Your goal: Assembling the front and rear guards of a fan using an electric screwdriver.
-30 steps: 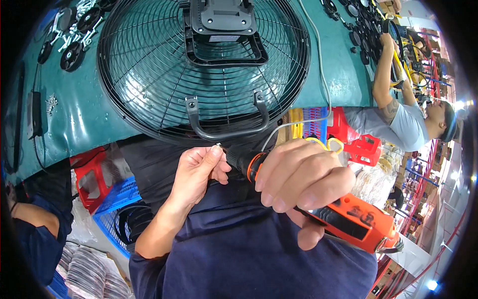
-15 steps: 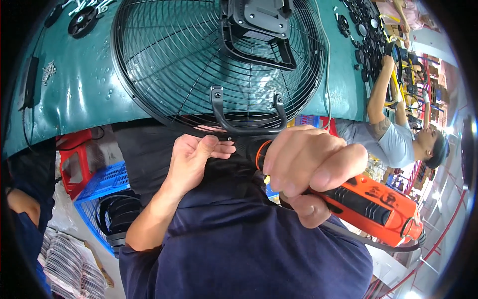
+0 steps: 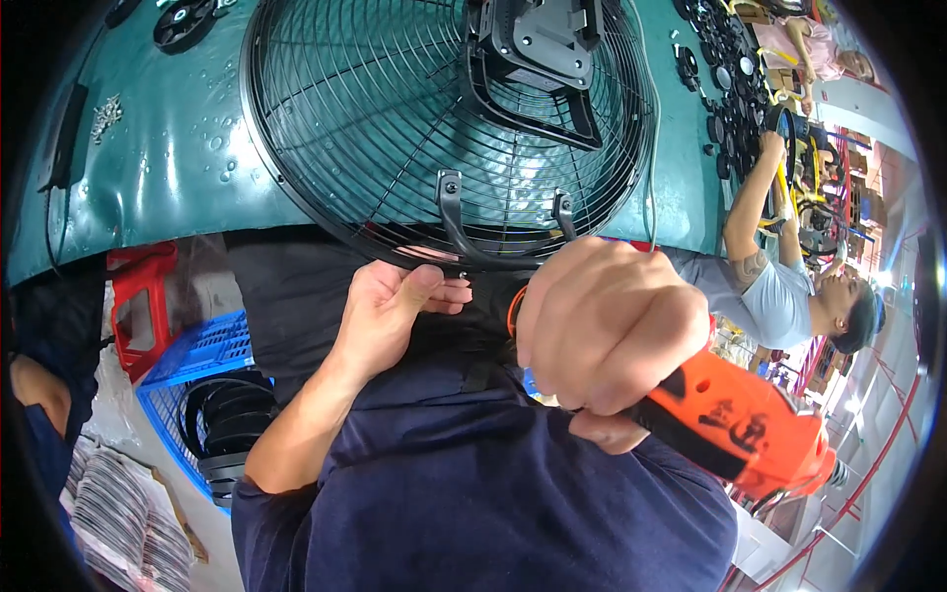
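Observation:
My right hand [image 3: 612, 331] is wrapped round an orange and black power screwdriver [image 3: 755, 419], its front end pointing toward the near rim of a black wire fan grille [image 3: 395, 158]. The hand hides the bit and part of the tool. A small screw [image 3: 463, 275] shows at the near rim, beside a curved black handle [image 3: 456, 219]. My left hand [image 3: 387, 314] is closed just left of the screw, thumb pressed toward curled fingers; what lies between them cannot be made out. A black motor housing with a bracket [image 3: 543, 64] sits at the grille's middle.
Small screws [image 3: 107, 116] and a black adapter [image 3: 64, 138] lie on the green table [image 3: 168, 187] at left. Many round black parts [image 3: 725, 79] lie at right. A blue crate [image 3: 187, 360] and red stool [image 3: 143, 306] stand below left. A co-worker [image 3: 789, 286] works at right.
In the picture the fan has shifted slightly right. My right hand and screwdriver have turned, the tool's back end dropping a little. My left hand stays in nearly the same place.

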`<state>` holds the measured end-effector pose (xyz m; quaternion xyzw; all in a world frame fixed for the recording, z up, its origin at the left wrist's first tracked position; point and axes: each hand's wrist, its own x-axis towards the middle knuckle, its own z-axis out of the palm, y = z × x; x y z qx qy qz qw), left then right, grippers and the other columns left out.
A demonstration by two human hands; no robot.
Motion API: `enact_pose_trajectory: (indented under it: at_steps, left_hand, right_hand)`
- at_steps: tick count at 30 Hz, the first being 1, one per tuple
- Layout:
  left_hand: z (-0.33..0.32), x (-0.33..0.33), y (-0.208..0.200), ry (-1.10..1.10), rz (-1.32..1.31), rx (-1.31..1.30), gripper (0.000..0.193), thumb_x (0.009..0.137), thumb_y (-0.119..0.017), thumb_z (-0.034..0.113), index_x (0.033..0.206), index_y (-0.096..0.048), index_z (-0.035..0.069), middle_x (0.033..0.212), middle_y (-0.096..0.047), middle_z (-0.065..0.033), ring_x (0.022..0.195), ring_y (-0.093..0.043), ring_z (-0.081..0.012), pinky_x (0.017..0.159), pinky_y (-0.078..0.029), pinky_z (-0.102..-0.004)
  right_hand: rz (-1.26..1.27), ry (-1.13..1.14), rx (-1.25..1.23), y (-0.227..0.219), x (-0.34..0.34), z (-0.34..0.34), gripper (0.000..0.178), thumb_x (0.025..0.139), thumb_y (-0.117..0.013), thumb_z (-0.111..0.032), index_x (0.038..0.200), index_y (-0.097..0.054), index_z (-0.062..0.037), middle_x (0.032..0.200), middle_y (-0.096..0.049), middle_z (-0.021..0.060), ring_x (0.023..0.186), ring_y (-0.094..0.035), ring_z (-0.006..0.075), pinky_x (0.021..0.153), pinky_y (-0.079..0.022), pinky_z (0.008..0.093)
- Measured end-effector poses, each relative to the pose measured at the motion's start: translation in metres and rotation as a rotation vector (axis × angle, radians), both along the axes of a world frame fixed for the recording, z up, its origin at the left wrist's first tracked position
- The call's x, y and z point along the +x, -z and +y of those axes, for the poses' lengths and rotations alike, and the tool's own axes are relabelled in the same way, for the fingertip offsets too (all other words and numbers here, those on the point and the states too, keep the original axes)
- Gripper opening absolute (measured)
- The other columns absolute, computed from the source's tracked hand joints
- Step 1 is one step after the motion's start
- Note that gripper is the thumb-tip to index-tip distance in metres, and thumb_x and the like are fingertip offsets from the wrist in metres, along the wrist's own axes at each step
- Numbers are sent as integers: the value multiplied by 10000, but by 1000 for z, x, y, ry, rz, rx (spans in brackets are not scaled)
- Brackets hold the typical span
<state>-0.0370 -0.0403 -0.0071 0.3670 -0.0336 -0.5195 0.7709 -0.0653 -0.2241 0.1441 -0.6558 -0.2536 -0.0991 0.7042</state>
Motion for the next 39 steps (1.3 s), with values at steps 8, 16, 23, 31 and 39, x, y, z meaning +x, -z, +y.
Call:
enact_pose_trajectory:
  at_steps: [8, 16, 23, 31, 39]
  left_hand:
    - [7, 7, -1, 81, -97, 75, 359, 1030, -588, 286, 1102, -672, -56, 995, -733, -159, 906, -718, -210, 816, -587, -346]
    - [4, 8, -3, 69, -160, 70, 465, 1021, -585, 388, 1082, -710, -55, 993, -744, -129, 917, -712, -176, 838, -563, -319]
    - [6, 8, 6, -1, -53, -23, 436, 998, -628, 357, 1214, -654, -21, 1155, -703, -105, 1059, -675, -191, 908, -556, -354]
    - [4, 19, 19, 102, 110, -228, 431, 936, -715, 262, 1265, -621, 2, 1254, -655, -142, 1180, -610, -244, 1004, -510, -480]
    - [0, 23, 32, 126, -59, -233, 401, 940, -707, 285, 1275, -641, 74, 1278, -645, -127, 1193, -598, -272, 942, -536, -499]
  right_hand:
    - [-85, -376, 65, 6, 35, 4, 144, 820, -778, -71, 780, -642, -49, 625, -619, 27, 497, -610, 191, 479, -477, 280]
    - [-126, -444, 243, 14, 34, 8, 172, 765, -821, -76, 744, -652, -52, 627, -641, 33, 508, -619, 191, 449, -450, 301]
    - [-233, -344, 487, 8, 23, 2, 198, 833, -815, -186, 803, -679, -45, 701, -688, 46, 567, -645, 167, 541, -520, 284]
    - [-118, -343, 504, 32, -55, -76, 350, 806, -824, -234, 985, -652, 13, 809, -691, 125, 614, -655, 198, 556, -550, 310]
    - [152, 350, 726, 79, -129, -54, 363, 762, -779, -255, 939, -605, 10, 723, -563, 106, 533, -539, 182, 473, -423, 294]
